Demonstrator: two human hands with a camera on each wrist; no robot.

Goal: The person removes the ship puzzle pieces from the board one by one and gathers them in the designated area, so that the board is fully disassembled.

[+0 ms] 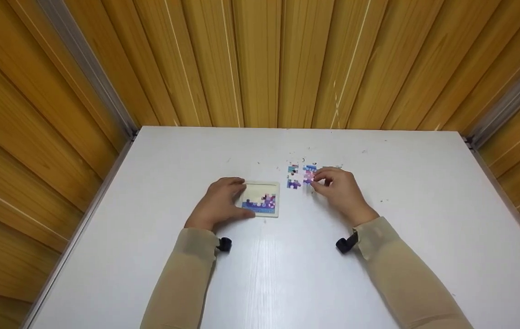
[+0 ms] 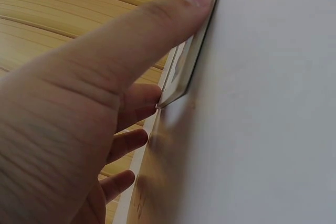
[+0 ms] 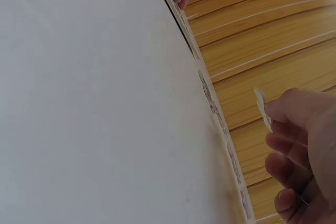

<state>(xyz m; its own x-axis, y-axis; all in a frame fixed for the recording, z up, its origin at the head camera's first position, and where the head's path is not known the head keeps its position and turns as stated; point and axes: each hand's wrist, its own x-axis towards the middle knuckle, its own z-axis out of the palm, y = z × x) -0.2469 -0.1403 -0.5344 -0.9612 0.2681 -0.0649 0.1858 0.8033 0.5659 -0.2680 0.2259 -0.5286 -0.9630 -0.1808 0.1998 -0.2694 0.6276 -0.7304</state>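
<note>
Puzzle piece (image 3: 263,109) pinched in our right hand (image 1: 342,189), raised above the white table (image 1: 278,274), right of the partly filled tray (image 1: 260,189), our left hand (image 1: 221,201) gripping the tray's left side, loose pieces (image 1: 293,184) lying between our hands.

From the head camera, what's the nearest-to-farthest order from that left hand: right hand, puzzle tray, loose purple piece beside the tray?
1. Puzzle tray, touching the left hand.
2. Loose purple piece, just right of the tray.
3. Right hand, farther right.
</note>
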